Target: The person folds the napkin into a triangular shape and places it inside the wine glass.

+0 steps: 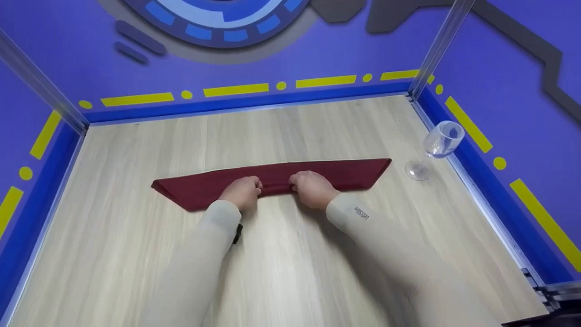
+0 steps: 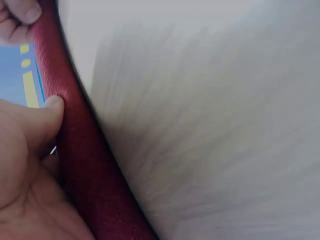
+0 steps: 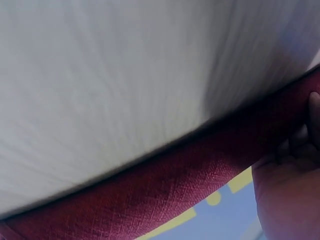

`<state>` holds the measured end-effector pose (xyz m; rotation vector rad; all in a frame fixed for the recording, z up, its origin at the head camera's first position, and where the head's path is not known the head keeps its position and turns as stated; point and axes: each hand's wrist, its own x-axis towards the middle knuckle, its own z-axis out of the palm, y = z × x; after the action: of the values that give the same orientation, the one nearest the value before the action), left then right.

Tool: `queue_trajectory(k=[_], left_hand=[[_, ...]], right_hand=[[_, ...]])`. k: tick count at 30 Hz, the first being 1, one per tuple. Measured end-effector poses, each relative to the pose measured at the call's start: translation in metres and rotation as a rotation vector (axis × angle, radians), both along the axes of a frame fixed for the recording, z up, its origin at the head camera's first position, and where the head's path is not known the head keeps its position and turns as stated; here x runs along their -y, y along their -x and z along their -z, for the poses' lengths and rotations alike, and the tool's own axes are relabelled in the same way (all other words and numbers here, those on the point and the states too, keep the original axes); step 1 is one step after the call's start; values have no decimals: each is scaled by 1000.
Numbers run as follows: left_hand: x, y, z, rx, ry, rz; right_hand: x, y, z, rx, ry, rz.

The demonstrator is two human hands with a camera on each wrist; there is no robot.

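A dark red cloth napkin (image 1: 274, 175), folded into a long band with slanted ends, lies across the middle of the table. My left hand (image 1: 241, 193) pinches its near edge just left of centre. A short way to the right, my right hand (image 1: 313, 188) grips the same edge. In the left wrist view, the thumb (image 2: 55, 107) presses on the rolled edge of the napkin (image 2: 87, 150), with the other hand's fingertips farther along it. The right wrist view has the napkin (image 3: 175, 185) running diagonally into the right hand (image 3: 290, 195), whose fingers are partly cut off.
A clear stemmed glass (image 1: 442, 141) stands upright at the right side of the wood-grain table (image 1: 281, 272), beyond the napkin's right end. Blue panels (image 1: 254, 75) with yellow marks wall in the back and both sides. Metal rails run along the table's edges.
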<state>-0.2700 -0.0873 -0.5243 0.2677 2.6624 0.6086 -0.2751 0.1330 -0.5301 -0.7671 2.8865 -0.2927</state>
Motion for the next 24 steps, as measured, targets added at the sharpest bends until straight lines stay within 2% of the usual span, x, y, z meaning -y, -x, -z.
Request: queue_trajectory(k=[3, 7, 10, 13, 15, 18, 21, 24], left_hand=[[1, 3, -2, 38, -31, -18], [1, 6, -4, 30, -69, -69], [-1, 6, -3, -36, -30, -102], [-4, 5, 1, -166, 38, -108], [-7, 3, 4, -253, 46, -95], [-10, 0, 8, -341, 41, -52], [-12, -3, 8, -370, 83, 19], [-12, -6, 6, -365, 140, 77]], right_hand=[[1, 1, 1, 11, 34, 39], [2, 2, 1, -27, 1, 45], [3, 1, 2, -87, -40, 17], [2, -1, 4, -174, -71, -25], [2, -3, 4, -212, -87, -52], [4, -5, 4, -196, -123, -79], [4, -7, 2, -159, -166, -109], [2, -8, 2, -172, -186, -147]])
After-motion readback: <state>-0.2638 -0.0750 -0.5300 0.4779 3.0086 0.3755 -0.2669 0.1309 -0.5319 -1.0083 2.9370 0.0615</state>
